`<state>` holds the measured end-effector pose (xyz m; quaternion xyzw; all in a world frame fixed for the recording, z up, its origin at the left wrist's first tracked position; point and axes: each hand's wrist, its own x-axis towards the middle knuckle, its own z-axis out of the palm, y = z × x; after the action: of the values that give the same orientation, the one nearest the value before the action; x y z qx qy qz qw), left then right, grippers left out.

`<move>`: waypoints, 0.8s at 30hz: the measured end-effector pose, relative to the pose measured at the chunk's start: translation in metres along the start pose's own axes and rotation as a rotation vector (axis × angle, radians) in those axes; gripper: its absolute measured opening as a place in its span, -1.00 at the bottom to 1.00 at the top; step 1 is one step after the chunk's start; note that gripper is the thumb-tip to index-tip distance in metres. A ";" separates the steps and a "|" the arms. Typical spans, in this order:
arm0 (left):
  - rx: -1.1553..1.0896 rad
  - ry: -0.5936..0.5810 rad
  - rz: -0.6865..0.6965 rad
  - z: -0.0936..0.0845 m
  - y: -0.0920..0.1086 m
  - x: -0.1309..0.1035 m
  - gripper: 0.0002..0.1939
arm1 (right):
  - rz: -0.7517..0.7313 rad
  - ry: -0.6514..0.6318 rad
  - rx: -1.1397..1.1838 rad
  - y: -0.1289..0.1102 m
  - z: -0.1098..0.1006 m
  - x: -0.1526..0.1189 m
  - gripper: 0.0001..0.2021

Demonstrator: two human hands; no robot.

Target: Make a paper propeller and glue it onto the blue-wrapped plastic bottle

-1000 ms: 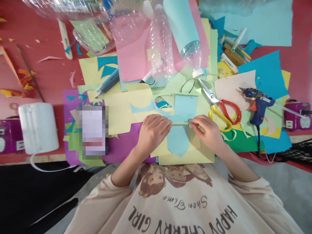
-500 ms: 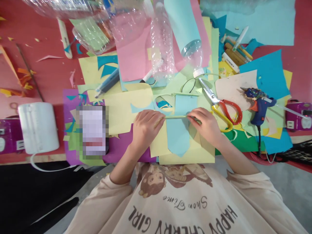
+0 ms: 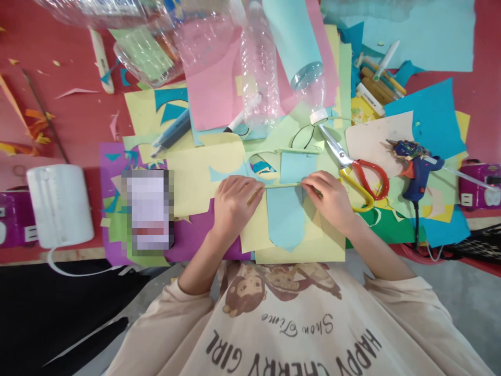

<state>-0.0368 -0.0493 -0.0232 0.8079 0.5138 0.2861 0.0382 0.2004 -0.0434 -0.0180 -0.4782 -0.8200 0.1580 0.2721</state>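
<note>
A thin, pale green paper strip (image 3: 282,185) stretches level between my two hands. Its left end is pinched in my left hand (image 3: 238,201), its right end in the fingertips of my right hand (image 3: 327,198). Beneath the strip lies a light blue paper piece (image 3: 286,219) with a pointed lower end, resting on yellow paper (image 3: 329,245). Another light blue piece (image 3: 296,167) shows just above the strip. To the right of my right hand are scissors (image 3: 354,172) with a red and a yellow handle, blades pointing up and left.
A blue glue gun (image 3: 418,180) with a cord lies at the right. Clear plastic bottles (image 3: 260,68) lie at the back, one holding rolled light blue paper (image 3: 291,36). At the left are a blurred-out phone (image 3: 148,209), a white case (image 3: 58,206) and a blue marker (image 3: 172,133).
The strip and my right fingertips have shifted very slightly upward. My left hand keeps its pinch, and the surrounding things stay in place.
</note>
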 end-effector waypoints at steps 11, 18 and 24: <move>0.048 -0.002 0.060 -0.001 0.003 -0.001 -0.95 | -0.075 0.001 -0.086 -0.004 -0.003 0.000 -0.88; 0.087 -0.001 0.079 -0.003 0.005 -0.005 -0.89 | -0.101 -0.003 -0.115 -0.006 -0.003 -0.006 -0.81; 0.101 -0.008 0.077 -0.004 0.008 -0.007 -0.89 | -0.035 -0.004 -0.119 -0.007 0.001 -0.009 -0.78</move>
<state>-0.0343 -0.0602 -0.0203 0.8290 0.4961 0.2579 -0.0117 0.1985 -0.0548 -0.0174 -0.4790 -0.8366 0.1051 0.2443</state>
